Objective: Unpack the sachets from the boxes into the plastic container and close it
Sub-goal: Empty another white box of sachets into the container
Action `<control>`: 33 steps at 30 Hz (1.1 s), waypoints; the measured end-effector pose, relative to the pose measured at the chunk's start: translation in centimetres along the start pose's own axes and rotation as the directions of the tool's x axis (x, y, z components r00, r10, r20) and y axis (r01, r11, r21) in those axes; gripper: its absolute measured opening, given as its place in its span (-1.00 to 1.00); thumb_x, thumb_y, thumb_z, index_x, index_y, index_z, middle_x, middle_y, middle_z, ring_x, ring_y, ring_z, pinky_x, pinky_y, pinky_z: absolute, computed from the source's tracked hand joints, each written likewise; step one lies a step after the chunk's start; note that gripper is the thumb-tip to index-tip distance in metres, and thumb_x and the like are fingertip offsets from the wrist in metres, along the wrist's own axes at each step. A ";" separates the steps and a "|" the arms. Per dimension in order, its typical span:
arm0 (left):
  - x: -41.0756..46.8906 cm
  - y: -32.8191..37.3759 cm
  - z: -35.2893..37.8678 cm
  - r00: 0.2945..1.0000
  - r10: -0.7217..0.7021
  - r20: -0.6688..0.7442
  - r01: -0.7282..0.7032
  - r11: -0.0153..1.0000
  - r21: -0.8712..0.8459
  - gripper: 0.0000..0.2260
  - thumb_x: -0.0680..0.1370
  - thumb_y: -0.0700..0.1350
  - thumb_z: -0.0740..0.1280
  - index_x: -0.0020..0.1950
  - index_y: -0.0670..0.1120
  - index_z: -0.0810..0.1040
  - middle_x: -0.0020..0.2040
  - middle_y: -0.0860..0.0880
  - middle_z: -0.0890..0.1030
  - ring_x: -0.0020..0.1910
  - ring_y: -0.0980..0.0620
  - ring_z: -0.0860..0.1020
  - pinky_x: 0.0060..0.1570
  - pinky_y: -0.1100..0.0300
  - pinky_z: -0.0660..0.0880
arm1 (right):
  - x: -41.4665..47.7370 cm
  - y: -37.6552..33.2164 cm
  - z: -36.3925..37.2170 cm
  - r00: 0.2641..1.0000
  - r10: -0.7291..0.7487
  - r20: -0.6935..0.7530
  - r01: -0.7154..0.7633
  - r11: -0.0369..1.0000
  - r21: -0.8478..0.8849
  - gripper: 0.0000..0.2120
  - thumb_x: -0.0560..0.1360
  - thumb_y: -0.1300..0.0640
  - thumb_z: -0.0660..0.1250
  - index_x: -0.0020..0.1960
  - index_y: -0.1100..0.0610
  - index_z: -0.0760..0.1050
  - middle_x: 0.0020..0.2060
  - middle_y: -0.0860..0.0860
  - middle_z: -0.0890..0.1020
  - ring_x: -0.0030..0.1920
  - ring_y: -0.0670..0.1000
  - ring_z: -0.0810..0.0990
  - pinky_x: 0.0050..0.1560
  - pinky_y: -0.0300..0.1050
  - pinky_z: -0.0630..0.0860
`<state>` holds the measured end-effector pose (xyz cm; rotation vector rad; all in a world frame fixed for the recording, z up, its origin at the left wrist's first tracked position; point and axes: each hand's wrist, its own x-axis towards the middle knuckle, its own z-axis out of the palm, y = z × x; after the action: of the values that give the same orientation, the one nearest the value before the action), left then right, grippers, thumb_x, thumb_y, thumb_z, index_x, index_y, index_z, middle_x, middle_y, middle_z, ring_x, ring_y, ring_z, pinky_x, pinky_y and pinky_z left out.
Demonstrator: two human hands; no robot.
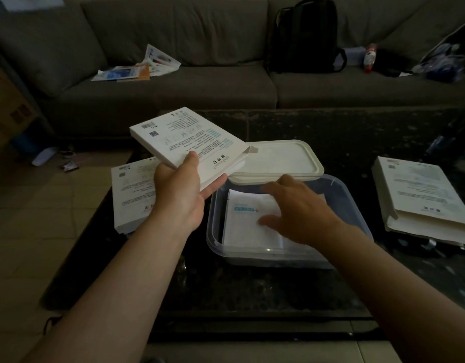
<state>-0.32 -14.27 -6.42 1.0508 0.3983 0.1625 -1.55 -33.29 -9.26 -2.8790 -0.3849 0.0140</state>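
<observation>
Left hand [183, 191] grips box [189, 142] (tilted); right hand [298, 208] over sachets [248, 218].

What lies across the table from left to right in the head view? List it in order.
Flat box → held box → container → box stack. The lid is left out because it overlaps the container.

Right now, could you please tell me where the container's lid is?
In the head view, the white lid lies centre frame just behind the plastic container, overlapping its far rim, right of the box the left hand holds.
</observation>
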 end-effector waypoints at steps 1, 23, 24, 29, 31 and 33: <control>0.0 0.0 0.0 1.000 -0.002 0.000 0.002 1.000 0.001 -0.71 0.70 -0.15 0.32 0.42 0.00 0.46 0.19 -0.07 0.70 0.10 -0.07 0.72 -0.12 0.00 0.73 | 0.0 -0.1 0.0 0.997 -0.052 0.063 0.049 0.998 0.048 -0.34 0.44 -0.19 0.43 0.46 -0.09 0.30 0.41 -0.03 0.37 0.38 0.04 0.36 0.32 -0.02 0.37; -0.9 0.1 0.1 0.984 -0.141 0.108 0.141 0.990 0.007 -0.79 0.70 -0.15 0.32 0.34 -0.05 0.56 0.14 -0.12 0.74 0.08 -0.11 0.73 -0.22 -0.01 0.71 | 0.7 -0.3 1.1 0.947 -0.227 0.226 0.208 0.973 0.105 -0.45 0.49 -0.27 0.31 0.43 -0.16 0.36 0.45 -0.05 0.37 0.43 0.03 0.35 0.41 0.06 0.33; -1.0 0.2 0.1 0.983 -0.145 0.109 0.146 0.989 -0.002 -0.82 0.70 -0.14 0.32 0.31 -0.05 0.56 0.11 -0.12 0.74 0.07 -0.11 0.73 -0.22 0.00 0.71 | 0.4 -0.5 0.9 0.972 -0.231 0.051 0.221 0.962 0.159 -0.56 0.50 -0.22 0.32 0.32 -0.08 0.49 0.29 -0.04 0.54 0.27 0.00 0.51 0.28 0.04 0.47; -0.9 0.7 -0.2 0.980 -0.158 0.117 0.166 0.985 -0.058 -0.88 0.72 -0.11 0.29 0.25 0.00 0.55 0.01 -0.12 0.76 0.03 -0.12 0.74 -0.20 -0.03 0.72 | -0.6 -1.9 -0.5 0.928 -0.029 -0.371 0.171 0.918 0.357 -0.72 0.58 0.04 0.30 0.27 0.01 0.46 -0.20 -0.14 0.59 -0.18 -0.09 0.60 -0.06 -0.14 0.59; -0.9 0.4 -0.2 0.979 -0.155 0.131 0.163 0.985 -0.054 -0.84 0.72 -0.11 0.29 0.29 0.00 0.54 0.00 -0.12 0.77 0.02 -0.11 0.75 -0.19 -0.03 0.72 | -0.7 -2.3 -0.2 0.932 -0.030 -0.361 0.168 0.918 0.359 -0.62 0.59 0.04 0.28 0.39 -0.01 0.38 -0.24 -0.20 0.53 -0.20 -0.10 0.59 -0.03 -0.10 0.60; -1.0 0.3 -0.3 0.979 -0.153 0.137 0.162 0.985 -0.053 -0.79 0.72 -0.10 0.29 0.35 -0.01 0.52 0.00 -0.12 0.77 0.00 -0.10 0.76 -0.20 -0.02 0.71 | -0.6 -2.6 0.2 0.937 -0.027 -0.348 0.153 0.928 0.340 -0.58 0.59 0.03 0.27 0.44 -0.01 0.34 -0.27 -0.24 0.48 -0.22 -0.11 0.56 -0.01 -0.06 0.61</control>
<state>-1.31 -14.22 -6.03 0.9570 0.3521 -0.0363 -2.79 -30.99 -8.83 -2.4323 -0.3995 -0.3811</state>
